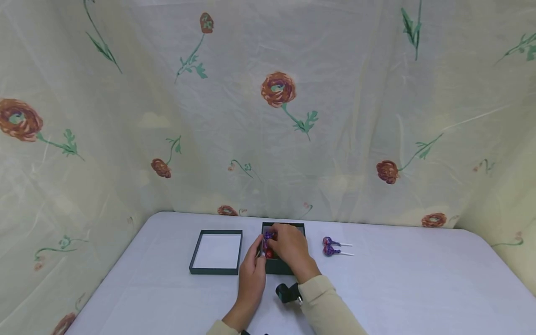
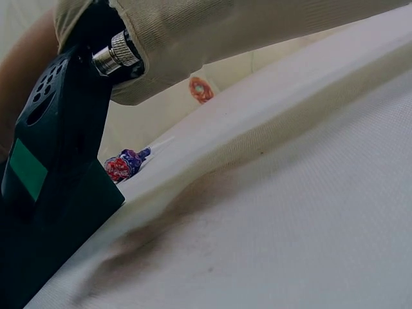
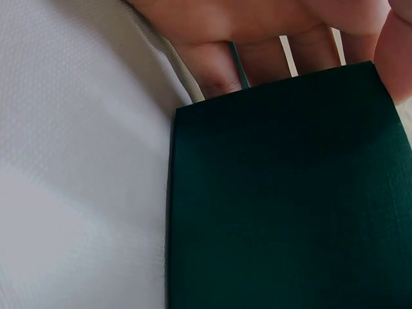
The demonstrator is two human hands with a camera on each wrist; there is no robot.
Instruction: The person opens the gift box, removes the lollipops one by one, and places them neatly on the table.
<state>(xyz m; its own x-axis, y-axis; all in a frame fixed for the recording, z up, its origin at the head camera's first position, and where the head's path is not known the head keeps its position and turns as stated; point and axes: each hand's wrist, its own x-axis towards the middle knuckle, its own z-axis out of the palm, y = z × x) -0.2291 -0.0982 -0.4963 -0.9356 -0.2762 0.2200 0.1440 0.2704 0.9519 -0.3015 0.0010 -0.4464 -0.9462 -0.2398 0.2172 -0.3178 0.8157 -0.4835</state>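
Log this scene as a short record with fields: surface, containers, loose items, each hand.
surface: white table, floral cloth backdrop
containers: dark green box holding wrapped sweets; its lid lies open-side up to the left
loose items: two purple lollipops right of the box
left hand: at the box's left wall, grip unclear
right hand: over the box, fingers reach inside; what it holds is hidden
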